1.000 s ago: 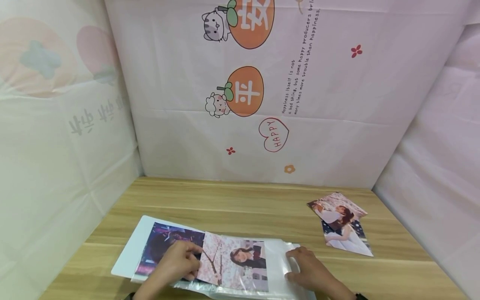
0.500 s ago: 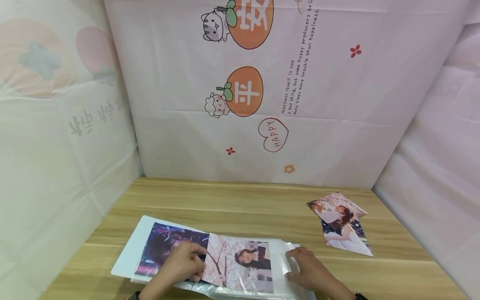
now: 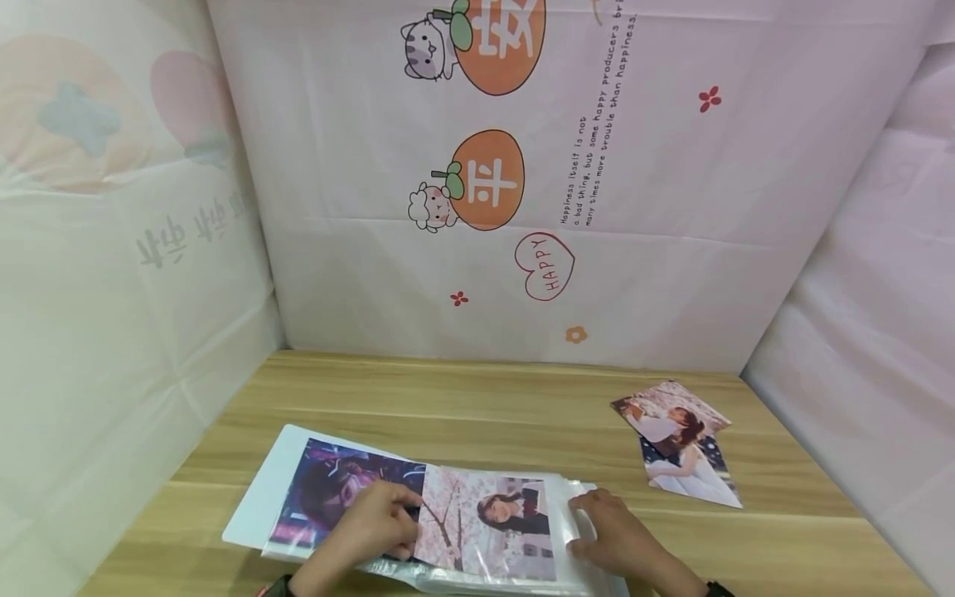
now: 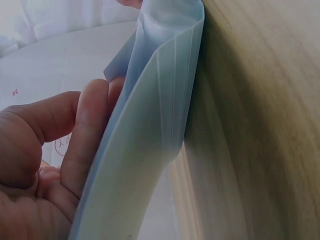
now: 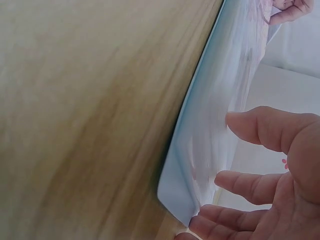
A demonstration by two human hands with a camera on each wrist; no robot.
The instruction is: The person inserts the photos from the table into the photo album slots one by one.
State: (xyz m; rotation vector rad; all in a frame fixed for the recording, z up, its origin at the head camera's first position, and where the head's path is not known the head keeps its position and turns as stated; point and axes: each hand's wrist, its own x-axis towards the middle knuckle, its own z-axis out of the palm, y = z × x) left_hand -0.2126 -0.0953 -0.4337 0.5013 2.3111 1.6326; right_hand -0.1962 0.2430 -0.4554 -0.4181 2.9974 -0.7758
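Note:
A photo album (image 3: 257,506) lies open near the front of the table, with clear plastic sleeves. My left hand (image 3: 380,522) pinches the left edge of a cherry-blossom photo (image 3: 485,522) over the right-hand sleeve. In the left wrist view, the fingers (image 4: 90,115) are at the edge of the lifted plastic page (image 4: 135,125). A purple neon-lit photo (image 3: 321,481) lies to the left, partly hidden by this hand. My right hand (image 3: 619,535) rests on the right end of the sleeve, its thumb and fingertips spread against the plastic in the right wrist view.
Two loose photos overlap at the right of the wooden table (image 3: 448,406): one with pink blossoms (image 3: 671,414), one with a white dress (image 3: 694,479). Printed white cloth (image 3: 358,282) walls in the back and sides.
My left hand and the cherry-blossom photo have slid a little to the right along the sleeve, uncovering more of the purple photo. The right hand stays in place.

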